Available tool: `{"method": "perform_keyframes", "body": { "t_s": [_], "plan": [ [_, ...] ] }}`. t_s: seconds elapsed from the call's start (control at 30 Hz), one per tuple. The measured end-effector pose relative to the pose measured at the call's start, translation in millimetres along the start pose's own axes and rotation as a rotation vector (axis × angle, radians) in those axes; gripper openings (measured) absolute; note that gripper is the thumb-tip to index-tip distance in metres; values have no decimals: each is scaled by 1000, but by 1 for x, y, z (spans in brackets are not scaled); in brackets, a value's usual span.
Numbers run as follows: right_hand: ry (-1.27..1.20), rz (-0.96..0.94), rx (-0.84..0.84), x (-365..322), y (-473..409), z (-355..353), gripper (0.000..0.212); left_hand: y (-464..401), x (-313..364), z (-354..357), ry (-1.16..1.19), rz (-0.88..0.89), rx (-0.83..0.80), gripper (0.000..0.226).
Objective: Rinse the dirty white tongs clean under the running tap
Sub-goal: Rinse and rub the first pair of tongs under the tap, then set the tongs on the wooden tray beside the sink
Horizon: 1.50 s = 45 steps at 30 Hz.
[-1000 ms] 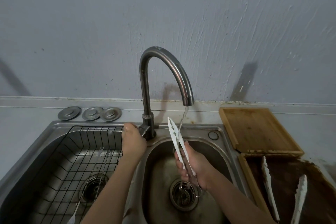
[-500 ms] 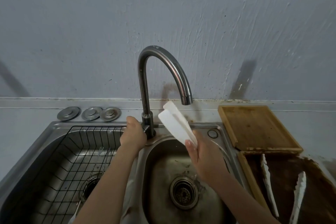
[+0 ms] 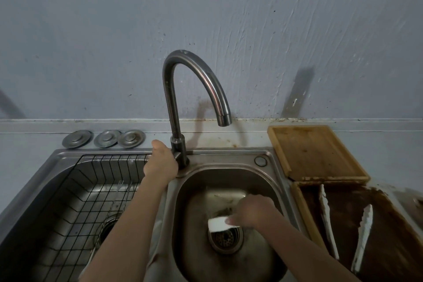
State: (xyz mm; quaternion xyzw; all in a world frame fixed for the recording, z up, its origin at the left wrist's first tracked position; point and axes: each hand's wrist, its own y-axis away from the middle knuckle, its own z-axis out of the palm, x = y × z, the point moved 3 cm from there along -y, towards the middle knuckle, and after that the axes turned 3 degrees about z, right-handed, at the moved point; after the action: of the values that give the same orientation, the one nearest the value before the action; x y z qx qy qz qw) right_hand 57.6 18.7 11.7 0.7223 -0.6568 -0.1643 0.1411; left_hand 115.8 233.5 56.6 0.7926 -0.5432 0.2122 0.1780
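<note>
Notably, no water showed at the tap. Right hand pinched the white tongs low over the drain; left hand was curled at the tap base. Risk: wet tongs could slip, or stay dirty unrinsed. Steel sink sat in a stained bench; two dirty tongs lay on a brown tray against the scuffed grey wall.

The right hand covers most of the white tongs; only one blurred end shows above the drain. The left hand hides the tap handle beside the tap. Left of the drain, utensils in the wire basket are too indistinct to identify.
</note>
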Motion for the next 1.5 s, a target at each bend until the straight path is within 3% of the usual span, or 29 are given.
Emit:
{"method": "perform_keyframes", "body": {
  "t_s": [0.17,0.27,0.37,0.47,0.53,0.67,0.83,0.97,1.13,1.4,1.5],
  "plan": [
    [-224,64,208,3,3,3,67,2,-1,4,17,-22,0,40],
    [-97,44,16,15,0,8,73,8,-5,9,351,-81,16,46],
    [-82,77,-39,39,0,4,76,20,4,22,543,-150,148,65],
    [-257,145,82,70,0,-15,72,43,30,34,668,-140,359,63],
    [-366,194,205,94,-1,-30,69,54,51,45,599,-45,384,58],
    [-457,304,462,147,-9,-54,57,55,101,77,428,360,68,36],
    [-510,414,579,195,-30,-59,60,57,162,119,220,715,-284,30],
    [-559,432,587,208,-53,-56,58,59,190,153,21,827,-367,38],
    [-583,443,564,216,-77,-53,52,55,199,183,-377,875,-496,76],
    [-618,436,547,215,-95,-44,50,51,193,195,-391,856,-578,81],
    [-631,425,482,218,-92,-40,51,56,191,195,-445,885,-527,81]
  ]
}}
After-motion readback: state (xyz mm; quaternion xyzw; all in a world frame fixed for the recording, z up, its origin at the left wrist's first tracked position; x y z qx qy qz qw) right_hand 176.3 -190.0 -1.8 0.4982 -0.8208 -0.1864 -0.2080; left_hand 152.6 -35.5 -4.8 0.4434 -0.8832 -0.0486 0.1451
